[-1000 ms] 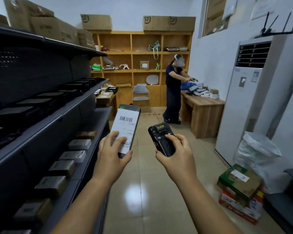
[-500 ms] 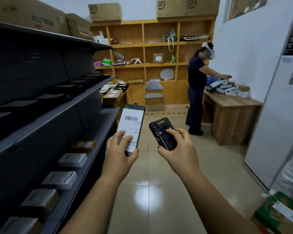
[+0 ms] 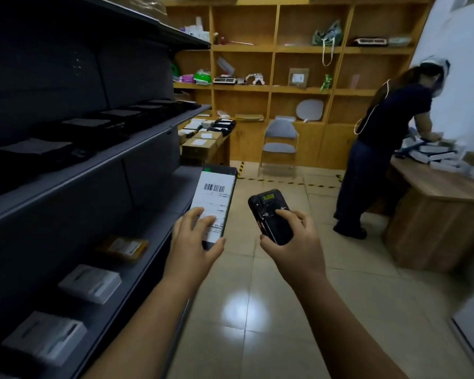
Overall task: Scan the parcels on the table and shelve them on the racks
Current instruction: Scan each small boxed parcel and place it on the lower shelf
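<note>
Our left hand (image 3: 192, 250) holds a flat dark parcel (image 3: 216, 201). The fingers (image 3: 200, 218) are curled over the lower part of its white label, with the thumb along the right edge. The barcode sits above the fingertips, facing us. The parcel is upright, leaning a little to the right, in the air over the tiled floor (image 3: 241, 310).

Our right hand (image 3: 293, 247) grips a black scanner (image 3: 268, 214). The fingers (image 3: 304, 222) are wrapped round its lower half, one fingertip resting on the side toward us. A small yellow patch shows above that fingertip. The scanner is just right of the parcel, apart from it, at about the same height.

Left of the left fingers stands the dark rack (image 3: 93, 165). The shelf below the fingers carries a yellow box (image 3: 123, 246) and, nearer us, two white boxes (image 3: 89, 283). The shelf above the fingers holds a row of flat black parcels (image 3: 85, 124).

Far beyond the right fingers, to the right, another person (image 3: 389, 149) bends over a wooden surface (image 3: 443, 187) with a pile of parcels (image 3: 433, 155) on it.

Straight ahead past both sets of fingertips, a grey chair (image 3: 279, 143) stands against the wooden shelving (image 3: 271, 88).
</note>
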Tool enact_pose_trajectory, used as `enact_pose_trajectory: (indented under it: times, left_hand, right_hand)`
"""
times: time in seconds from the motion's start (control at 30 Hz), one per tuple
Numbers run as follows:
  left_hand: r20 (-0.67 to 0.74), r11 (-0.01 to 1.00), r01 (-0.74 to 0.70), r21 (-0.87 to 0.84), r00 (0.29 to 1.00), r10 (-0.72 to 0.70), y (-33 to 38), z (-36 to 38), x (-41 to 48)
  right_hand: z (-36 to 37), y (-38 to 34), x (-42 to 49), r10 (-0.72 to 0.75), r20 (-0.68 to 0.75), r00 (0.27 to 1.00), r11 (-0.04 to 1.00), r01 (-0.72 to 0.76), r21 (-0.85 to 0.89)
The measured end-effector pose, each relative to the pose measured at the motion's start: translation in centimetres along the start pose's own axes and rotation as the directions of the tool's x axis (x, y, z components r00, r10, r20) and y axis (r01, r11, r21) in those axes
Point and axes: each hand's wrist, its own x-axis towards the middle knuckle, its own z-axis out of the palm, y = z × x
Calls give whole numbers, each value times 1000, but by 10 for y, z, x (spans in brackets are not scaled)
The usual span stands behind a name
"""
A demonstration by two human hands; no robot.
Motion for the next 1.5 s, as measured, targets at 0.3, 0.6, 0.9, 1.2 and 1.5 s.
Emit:
enact_pose_trajectory:
  times: [0.3,0.6,0.9,1.2,1.5]
  left_hand:
    - [47,997,80,20,996,-81,-70,133,129]
    - [-95,959,267,98,961,-259,-160,217,245]
    - [-368,744,651,151,735,-569,-286,225,270]
    - [-491,535,831,149,532,-689,-373,243,281]
    - [-615,306,942,139,325,-718,-434,301,274]
  right_hand:
    - [92,107,151,21,57,998,1000,-20,-17]
    - [234,168,312,-67,271,960,990,30,139]
    - [420,157,390,-243,588,772,954,81,288]
    - [561,144,419,-432,743,511,900,185,396]
    - [671,172,422,-523,794,311,852,176,492]
